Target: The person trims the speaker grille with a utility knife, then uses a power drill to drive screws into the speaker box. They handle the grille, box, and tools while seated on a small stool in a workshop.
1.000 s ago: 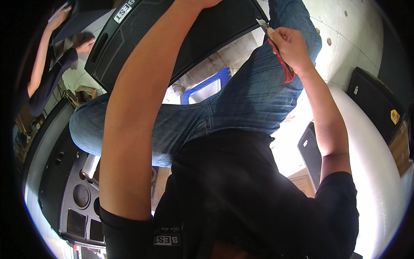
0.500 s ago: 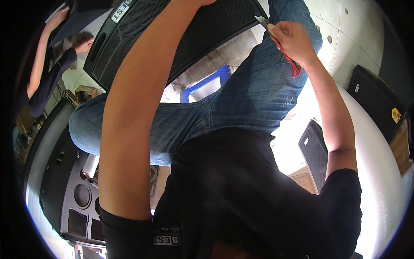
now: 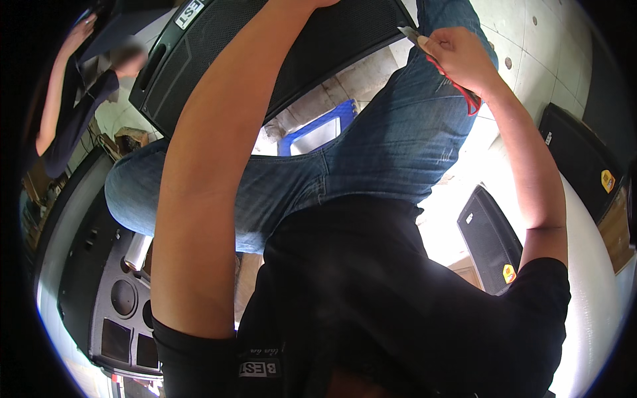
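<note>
Swung outward and slightly away from my body since the earlier frames, my right hand (image 3: 458, 56) has carried the handles of the red-handled scissors (image 3: 411, 35) with it, while their silver tip stays by the right end of the black speaker (image 3: 338, 43). For the work in hand, I judge that this alters the angle of the scissors more than their reach: they now slant flatter, tip toward the speaker. My right hand is closed round them; whether the tip touches the speaker, I cannot tell. My left hand (image 3: 324, 2) is cut off by the upper edge of view, so I cannot tell how its fingers stand; the speaker spreads below and to both sides of it. Just under my right hand lies the leg of my jeans (image 3: 398, 113), near the scissors' loops, and tiled floor (image 3: 544, 40) runs on beyond my knuckles, which I judge gives that side the easier room. Between the two hands, nearer me, a blue frame (image 3: 318, 123) shows past the speaker's lower edge, a tighter gap bounded by my thighs.
</note>
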Available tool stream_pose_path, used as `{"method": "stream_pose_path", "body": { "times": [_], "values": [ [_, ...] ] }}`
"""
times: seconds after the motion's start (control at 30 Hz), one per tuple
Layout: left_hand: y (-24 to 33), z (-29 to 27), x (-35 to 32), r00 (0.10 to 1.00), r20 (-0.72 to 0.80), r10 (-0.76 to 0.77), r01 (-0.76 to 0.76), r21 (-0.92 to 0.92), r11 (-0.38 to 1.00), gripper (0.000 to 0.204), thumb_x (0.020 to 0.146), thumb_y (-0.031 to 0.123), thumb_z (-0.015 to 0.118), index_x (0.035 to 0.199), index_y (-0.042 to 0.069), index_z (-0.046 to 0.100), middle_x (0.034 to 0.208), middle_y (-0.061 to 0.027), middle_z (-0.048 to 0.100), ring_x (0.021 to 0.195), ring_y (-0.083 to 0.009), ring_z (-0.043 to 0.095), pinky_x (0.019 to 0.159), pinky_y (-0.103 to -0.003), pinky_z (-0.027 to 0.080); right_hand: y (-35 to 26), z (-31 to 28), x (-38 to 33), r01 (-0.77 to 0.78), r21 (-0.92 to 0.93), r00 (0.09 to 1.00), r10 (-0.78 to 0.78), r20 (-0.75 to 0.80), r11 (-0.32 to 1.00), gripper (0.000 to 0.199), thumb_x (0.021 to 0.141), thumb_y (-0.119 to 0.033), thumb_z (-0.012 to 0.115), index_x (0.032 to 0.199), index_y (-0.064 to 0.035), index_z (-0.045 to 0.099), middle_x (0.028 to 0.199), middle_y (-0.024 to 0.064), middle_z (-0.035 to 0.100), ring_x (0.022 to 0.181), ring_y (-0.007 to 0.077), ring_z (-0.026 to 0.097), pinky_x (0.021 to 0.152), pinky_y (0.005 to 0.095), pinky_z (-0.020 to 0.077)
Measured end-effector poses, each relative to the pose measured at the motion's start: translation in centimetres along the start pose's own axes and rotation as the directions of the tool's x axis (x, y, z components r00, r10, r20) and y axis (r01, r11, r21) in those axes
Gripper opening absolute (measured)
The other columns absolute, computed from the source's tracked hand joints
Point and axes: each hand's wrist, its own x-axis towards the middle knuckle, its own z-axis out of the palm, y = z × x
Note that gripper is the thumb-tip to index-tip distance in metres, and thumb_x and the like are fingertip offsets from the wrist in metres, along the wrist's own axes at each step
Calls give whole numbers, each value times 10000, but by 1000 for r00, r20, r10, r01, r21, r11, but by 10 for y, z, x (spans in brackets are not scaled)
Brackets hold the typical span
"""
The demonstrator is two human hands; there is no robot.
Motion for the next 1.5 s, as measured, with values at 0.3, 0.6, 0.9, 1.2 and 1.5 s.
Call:
{"method": "stream_pose_path", "body": {
  "times": [0.3, 0.6, 0.9, 1.2, 1.5],
  "values": [
    [-1, -2, 0, 1000, -4, -4, 4, -7, 1000, 270, 1005, 324, 553, 1196, 192, 693, 1398, -56, 603, 1447, -332, 430, 1060, -787, 336, -5, -9, 3, -110, 111, 990, 100, 96, 988, 445, 1003, -420, 637, 803, -32, 724, 599, 50, 622, 557, 138, 607, 575, 318, 478],
    [-1, 0, 1, 1000, 3, -8, 8, -2, 1000, 278, 1009, 325, 548, 1200, 187, 695, 1408, -57, 600, 1450, -331, 429, 1060, -787, 337, 1, -43, 34, -209, 100, 896, 150, 417, 973, 427, 1033, -423, 636, 796, -70, 672, 595, -19, 552, 519, 63, 520, 511, 251, 417],
    [-1, -1, 1, 999, 43, -26, 26, 0, 1000, 295, 1014, 330, 543, 1225, 183, 690, 1428, -57, 588, 1463, -325, 418, 1078, -774, 330, -50, -65, 39, -312, -33, 825, 287, 486, 950, 381, 1049, -241, 600, 722, -51, 646, 618, 13, 568, 477, 101, 473, 434, 280, 365],
    [2, -9, 1, 996, 76, -38, 38, -2, 999, 308, 1013, 335, 540, 1244, 187, 678, 1451, -65, 571, 1479, -329, 398, 1089, -772, 321, 16, -15, 18, -36, 113, 990, 19, 142, 993, 452, 1031, -443, 641, 767, -76, 650, 610, -19, 548, 530, 68, 536, 512, 249, 421],
    [-1, -5, -1, 997, 65, -38, 40, -24, 999, 297, 1010, 338, 538, 1220, 185, 682, 1457, -69, 563, 1480, -335, 393, 1098, -785, 305, 14, -25, 23, 105, -23, 981, -100, 166, 994, 384, 1012, -385, 645, 882, -33, 724, 642, 7, 598, 562, 103, 550, 555, 285, 427]
  ]
}}
